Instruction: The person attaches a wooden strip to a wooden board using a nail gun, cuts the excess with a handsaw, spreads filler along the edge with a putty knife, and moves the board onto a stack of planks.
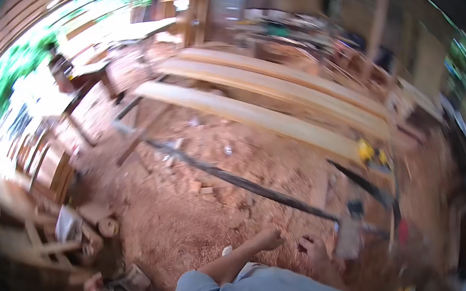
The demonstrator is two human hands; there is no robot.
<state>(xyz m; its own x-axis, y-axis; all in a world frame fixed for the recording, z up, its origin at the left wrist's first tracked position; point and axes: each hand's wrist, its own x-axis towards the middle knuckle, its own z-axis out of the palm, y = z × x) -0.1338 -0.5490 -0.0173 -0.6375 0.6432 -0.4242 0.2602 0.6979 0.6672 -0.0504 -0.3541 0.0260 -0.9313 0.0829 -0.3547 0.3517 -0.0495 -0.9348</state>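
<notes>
My left hand [268,239] is held in front of my body, its fingers curled closed; whether something small is in it cannot be made out. Just to its right is my right hand [313,248], blurred, with fingers loosely bent and apart and nothing visible in them. A pale, blurred block-like thing [349,239] lies beside the right hand, near the end of a long dark bar [238,181]. Farther right, a dark, pointed blade like a handsaw's [360,181] slants across. A yellow and black tool [367,152] rests on the near end of a light plank [253,116].
Two more long planks [271,78] lie parallel behind. Shavings and wood scraps [203,188] cover the ground. Wooden frames [42,170] stand at the left, and a person [60,68] is by a bench in the back left. A cluttered workbench [282,27] stands at the back.
</notes>
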